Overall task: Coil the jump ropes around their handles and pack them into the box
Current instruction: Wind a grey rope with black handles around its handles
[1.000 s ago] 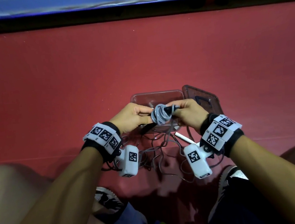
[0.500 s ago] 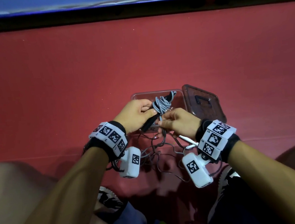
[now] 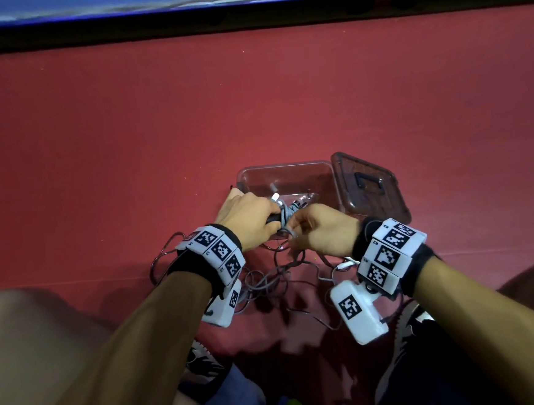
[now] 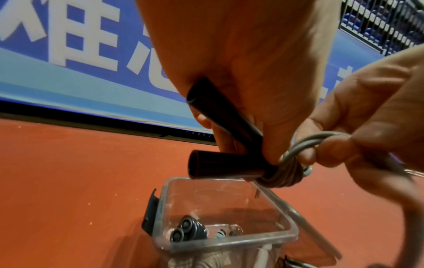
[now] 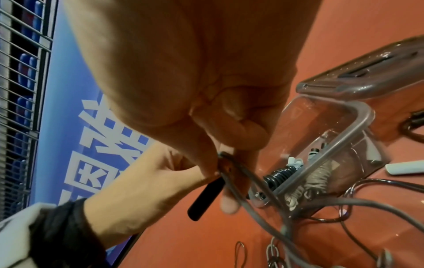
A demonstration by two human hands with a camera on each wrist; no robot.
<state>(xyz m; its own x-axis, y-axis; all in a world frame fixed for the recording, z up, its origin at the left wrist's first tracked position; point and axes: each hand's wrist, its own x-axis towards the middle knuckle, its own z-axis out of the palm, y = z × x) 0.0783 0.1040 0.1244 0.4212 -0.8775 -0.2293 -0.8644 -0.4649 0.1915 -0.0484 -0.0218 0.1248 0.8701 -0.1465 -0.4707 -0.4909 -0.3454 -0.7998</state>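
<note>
Two black handles [image 4: 220, 125] gripped together in left hand [image 3: 247, 218], fingers curled round both, held just above near rim of clear box [image 3: 289, 172]. Several turns of grey rope [image 4: 284, 170] wound round handles at the end nearest right hand. Right hand [image 3: 322, 231] just beside left, thumb and fingertips [image 4: 332, 146] pinching a loop of the same rope close to the coil. Remaining rope trailing down from right hand into a loose tangle [image 3: 278, 278] on red floor [image 3: 251, 101], between wrists and body. Box resting on floor, open, with dark-tinted lid [image 3: 370, 187] lying just beside it on the right, top side with handle recess facing up. Inside box: one coiled black rope [image 5: 278, 175] and one coiled pale rope [image 5: 316, 177], side by side at the bottom. White handle [image 5: 403, 169] lying on floor near box, beside the tangle. Blue banner with white characters [image 4: 75, 45] standing along far edge of floor.
</note>
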